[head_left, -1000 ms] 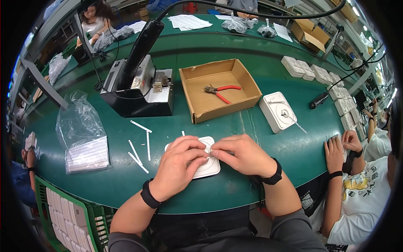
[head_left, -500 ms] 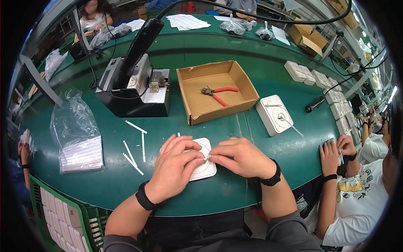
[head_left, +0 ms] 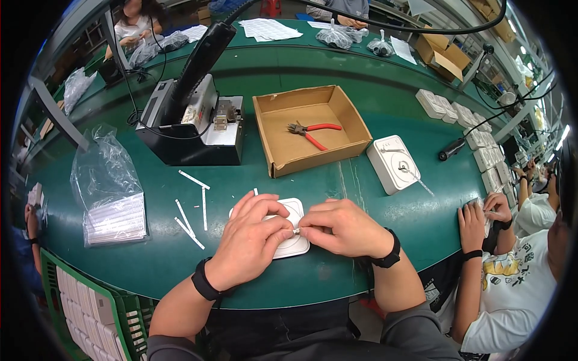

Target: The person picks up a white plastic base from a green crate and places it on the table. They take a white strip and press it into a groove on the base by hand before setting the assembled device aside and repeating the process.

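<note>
In front of me a white square case with rounded corners [head_left: 293, 249] lies flat on the green table, a round ring outline on its top. My left hand [head_left: 251, 237] rests over its left part, with thumb and forefinger pinched at a small white piece [head_left: 296, 230]. From the other side my right hand [head_left: 343, 227] pinches that same piece between thumb and fingertips. Its exact kind is too small to make out, and fingers hide much of it. A similar white case [head_left: 394, 165] sits to the right, with a clear strip lying across its corner.
A cardboard tray [head_left: 313, 159] holds red-handled cutters [head_left: 322, 127]. At its left stands a black machine [head_left: 192, 144]. White strips [head_left: 205, 207] and a plastic bag of label sheets [head_left: 114, 219] lie left. A green crate [head_left: 102, 289] stands lower left; a co-worker's hands [head_left: 475, 222] are at right.
My right fingertips have shifted slightly and curl a little more at the small white piece. My left hand and the case look almost unchanged.
</note>
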Tool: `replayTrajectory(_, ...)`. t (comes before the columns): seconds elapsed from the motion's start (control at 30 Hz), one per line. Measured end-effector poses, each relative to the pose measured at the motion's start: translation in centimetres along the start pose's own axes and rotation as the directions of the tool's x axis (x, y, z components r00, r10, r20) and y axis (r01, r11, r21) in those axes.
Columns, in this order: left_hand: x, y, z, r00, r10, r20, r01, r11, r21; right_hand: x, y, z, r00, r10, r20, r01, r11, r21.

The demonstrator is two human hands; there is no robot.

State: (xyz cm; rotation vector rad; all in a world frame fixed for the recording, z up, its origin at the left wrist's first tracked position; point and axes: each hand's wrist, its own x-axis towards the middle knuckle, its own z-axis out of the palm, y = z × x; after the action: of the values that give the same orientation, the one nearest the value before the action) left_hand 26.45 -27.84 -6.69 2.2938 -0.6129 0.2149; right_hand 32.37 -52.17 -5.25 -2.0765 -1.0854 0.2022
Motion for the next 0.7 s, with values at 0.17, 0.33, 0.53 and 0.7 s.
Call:
replayTrajectory(0.17,0.1,0.0,0.2,1.0,0.011,0.008,-0.01,1.0,-0.008,-0.1,-0.1,0.1,1.0,0.023,0.016,-0.022,0.999,-0.035)
replayTrajectory(0.33,0.1,-0.1,0.0,0.999,0.005,0.036,-0.004,1.0,-0.03,0.1,-0.3,0.1,0.993,0.096,0.064,-0.1,0.994,0.055)
replayTrajectory(0.53,0.2,-0.3,-0.3,0.999,-0.015,0.034,0.018,0.995,-0.094,0.1,0.8,0.1,0.996,0.02,0.084,-0.034,0.985,0.17)
replayTrajectory(0.7,0.0,-0.6,-0.4,0.999,-0.015,0.035,0.018,0.996,-0.091,0.7,0.8,0.1,0.993,0.006,0.117,-0.029,0.98,0.196)
